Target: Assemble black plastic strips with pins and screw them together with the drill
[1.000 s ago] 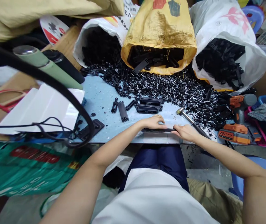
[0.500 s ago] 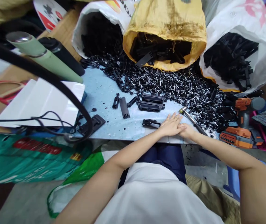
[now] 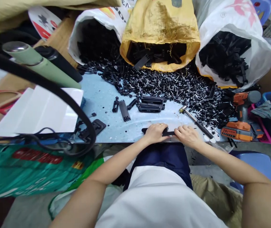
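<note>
At the table's front edge, my left hand (image 3: 156, 132) is closed around a long black plastic part (image 3: 170, 133). My right hand (image 3: 187, 135) grips the right end of that part, its fingers bent over it. The fingers hide much of the part's shape. A hammer (image 3: 196, 122) with a black handle lies just right of my right hand. Beyond my hands are two long black plastic assemblies (image 3: 151, 104), lying side by side. To their left lie a flat black toothed plate (image 3: 124, 110) and small black link pieces (image 3: 116, 105).
A wide heap of black pins (image 3: 171, 84) spreads across the back. Behind it open a yellow sack (image 3: 161, 28) and two white sacks, all holding black parts. An orange cordless drill (image 3: 242, 117) stands right. White paper (image 3: 47, 110), a green flask (image 3: 40, 63) and a black cable lie left.
My hands, earlier together near the hammer head, have moved apart and back toward the edge. Both now hold the black part, which lay left of my hands before. The view has shifted slightly.
</note>
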A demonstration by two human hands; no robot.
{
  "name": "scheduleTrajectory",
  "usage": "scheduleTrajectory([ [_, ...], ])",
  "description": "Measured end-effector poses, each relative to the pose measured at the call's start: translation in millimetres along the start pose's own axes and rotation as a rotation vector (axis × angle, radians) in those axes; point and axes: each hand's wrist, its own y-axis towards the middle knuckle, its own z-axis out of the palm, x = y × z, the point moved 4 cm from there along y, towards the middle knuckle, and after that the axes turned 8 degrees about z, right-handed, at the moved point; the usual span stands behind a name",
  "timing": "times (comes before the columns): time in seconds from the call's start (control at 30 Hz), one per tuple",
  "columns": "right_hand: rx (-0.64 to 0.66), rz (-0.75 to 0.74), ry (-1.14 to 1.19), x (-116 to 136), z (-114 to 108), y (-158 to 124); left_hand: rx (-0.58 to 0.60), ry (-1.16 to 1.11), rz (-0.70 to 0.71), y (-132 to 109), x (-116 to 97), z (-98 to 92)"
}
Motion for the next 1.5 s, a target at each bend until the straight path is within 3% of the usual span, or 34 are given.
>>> scheduleTrajectory([
  [0.2, -0.06, -0.063, -0.012, 1, -11, -1, -0.044, 0.008, 0.11, -4, 0, 5.3],
  [0.4, -0.11, -0.034, 0.017, -13, 8, 0, 0.09, 0.008, 0.08, 5, -5, 1.9],
  [0.53, -0.224, -0.039, 0.093, -30, 37, -8, 0.07, 0.068, 0.042, 55, -5, -11.4],
  [0.63, -0.315, -0.024, 0.142, -35, 52, -18, -0.005, 0.22, -0.109, 109, 10, -25.3],
  [0.73, -0.316, -0.002, 0.186, -33, 59, -26, 0.002, 0.327, -0.144, 152, 25, -29.0],
  [0.9, -0.314, 0.119, 0.292, -56, 48, -9, 0.012, 0.329, -0.096, 171, 34, -24.1],
  [1.03, -0.298, 0.413, 0.273, -105, 31, 43, -0.05, 0.336, -0.07, 150, 27, -28.9],
  [1.1, -0.232, 0.551, 0.231, -125, 25, 74, -0.193, 0.297, -0.03, 124, 24, -33.9],
  [1.17, -0.136, 0.641, 0.183, -137, 22, 100, -0.419, 0.202, 0.022, 85, 24, -38.4],
  [1.23, -0.055, 0.688, 0.142, -142, 20, 118, -0.61, 0.096, 0.009, 41, 30, -38.6],
  [1.33, -0.023, 0.704, 0.095, -143, 19, 129, -0.753, -0.028, -0.099, -17, 39, -30.9],
  [1.4, -0.019, 0.678, 0.071, -143, 18, 129, -0.782, -0.065, -0.146, -40, 40, -24.1],
  [1.5, -0.002, 0.628, 0.046, -143, 17, 125, -0.799, -0.044, -0.137, -50, 36, -16.6],
])
